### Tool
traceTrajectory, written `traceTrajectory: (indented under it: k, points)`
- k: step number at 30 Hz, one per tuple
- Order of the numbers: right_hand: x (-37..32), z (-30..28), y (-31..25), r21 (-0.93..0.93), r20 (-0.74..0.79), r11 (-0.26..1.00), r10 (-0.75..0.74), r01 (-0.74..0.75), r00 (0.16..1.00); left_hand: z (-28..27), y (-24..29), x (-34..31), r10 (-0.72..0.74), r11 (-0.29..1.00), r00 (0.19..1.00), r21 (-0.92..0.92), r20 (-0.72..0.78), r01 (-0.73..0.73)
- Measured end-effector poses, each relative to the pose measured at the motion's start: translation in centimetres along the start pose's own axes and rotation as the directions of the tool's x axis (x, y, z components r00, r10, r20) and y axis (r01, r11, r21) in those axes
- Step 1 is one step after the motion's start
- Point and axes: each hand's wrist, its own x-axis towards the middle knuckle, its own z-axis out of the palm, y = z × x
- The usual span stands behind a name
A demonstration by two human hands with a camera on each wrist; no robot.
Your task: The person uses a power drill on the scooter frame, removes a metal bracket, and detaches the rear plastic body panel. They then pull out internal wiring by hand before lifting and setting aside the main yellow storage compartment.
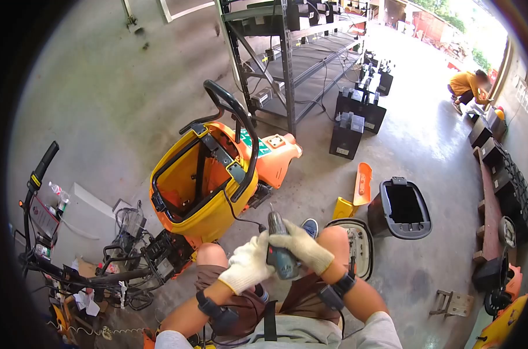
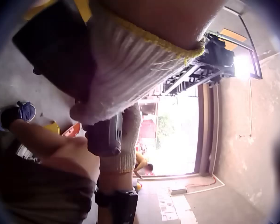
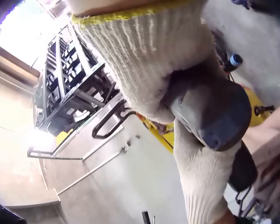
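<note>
A dark grey cordless drill [image 1: 283, 263] is held between my two gloved hands, its chuck and bit pointing away from me, above my lap. My right hand [image 1: 301, 245], in a white knit glove, grips the drill's body from the right. From the left side my left hand [image 1: 246, 265], also gloved, holds the drill. Its fingers are partly hidden behind the tool. In the right wrist view the drill's base [image 3: 219, 116] sticks out below the right glove. Just ahead stands an orange and yellow scooter body [image 1: 240, 192] with a black rail; a black cord [image 1: 240, 218] hangs from it toward the left fingertips.
To the right stand a black bin [image 1: 400, 209], an upturned seat [image 1: 360, 247] and orange and yellow panels [image 1: 361, 183]. Black batteries [image 1: 346, 136] line the floor beside a metal rack [image 1: 287, 75]. Handlebars [image 1: 40, 174] rise at left. A person [image 1: 468, 87] crouches near the doorway.
</note>
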Motion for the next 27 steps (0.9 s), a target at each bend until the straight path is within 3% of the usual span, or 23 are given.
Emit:
traceTrajectory:
  k: [1,2,3,6,8,13,14,15,16,18,19,20,23,27]
  points:
    - [1.1,-0.7,-0.4,0.034,0.06,0.999,-0.023,0.021,0.998,-1.1,0.4,0.8,-0.104,0.989,0.994,-0.103,0.039,0.108]
    - [2.1,-1.3,-0.8,0.036,0.011,0.996,0.086,-0.086,0.996,-2.2,0.2,2.0,-0.14,0.944,0.98,-0.279,0.142,0.175]
    - [3.2,-2.0,-0.8,0.094,0.02,0.987,0.125,-0.127,0.992,-2.0,-0.7,3.1,-0.082,0.905,0.981,-0.399,0.177,0.148]
    - [6.6,-4.4,-0.2,-0.001,0.005,0.988,0.155,-0.155,0.988,-0.1,-3.6,6.8,0.003,0.881,0.958,-0.454,0.285,0.132]
    - [8.4,-5.2,0.0,-0.053,0.021,0.989,0.142,-0.14,0.99,1.0,-4.8,8.7,0.097,0.788,0.913,-0.591,0.396,0.172]
    - [12.4,-7.3,-0.8,-0.401,0.019,0.906,0.158,-0.137,0.987,2.1,-3.4,10.6,-0.041,0.804,0.922,-0.534,0.385,0.259]
    - [13.0,-7.6,-1.0,-0.504,0.029,0.854,0.165,-0.128,0.986,3.6,-3.7,11.1,-0.073,0.824,0.943,-0.514,0.325,0.241]
    - [13.3,-7.7,-1.0,-0.493,0.014,0.859,0.167,-0.138,0.986,4.6,-4.0,11.8,-0.1,0.842,0.96,-0.491,0.262,0.221]
    - [13.3,-7.5,-1.2,-0.658,-0.028,0.743,0.142,-0.125,0.989,4.4,-3.8,12.4,-0.13,0.822,0.913,-0.473,0.387,0.317]
    - [13.2,-7.0,-1.4,-0.845,-0.082,0.52,0.107,-0.126,0.991,4.5,-3.3,12.5,-0.141,0.839,0.923,-0.452,0.359,0.304]
    - [12.5,-6.3,-2.2,-0.845,-0.105,0.518,0.077,-0.129,0.992,4.5,-2.9,11.8,-0.16,0.849,0.934,-0.438,0.32,0.295]
    - [12.5,-6.3,-2.2,-0.839,-0.113,0.524,0.097,-0.148,0.989,3.7,-2.2,11.8,-0.168,0.842,0.911,-0.425,0.376,0.33]
    - [12.8,-6.6,-1.4,-0.819,-0.131,0.557,0.05,-0.137,0.99,6.9,-3.7,11.6,-0.103,0.854,0.933,-0.451,0.345,0.261]
    - [13.2,-5.8,-1.7,-0.886,-0.175,0.425,0.068,-0.187,0.982,7.9,-3.2,11.7,-0.069,0.869,0.951,-0.449,0.302,0.206]
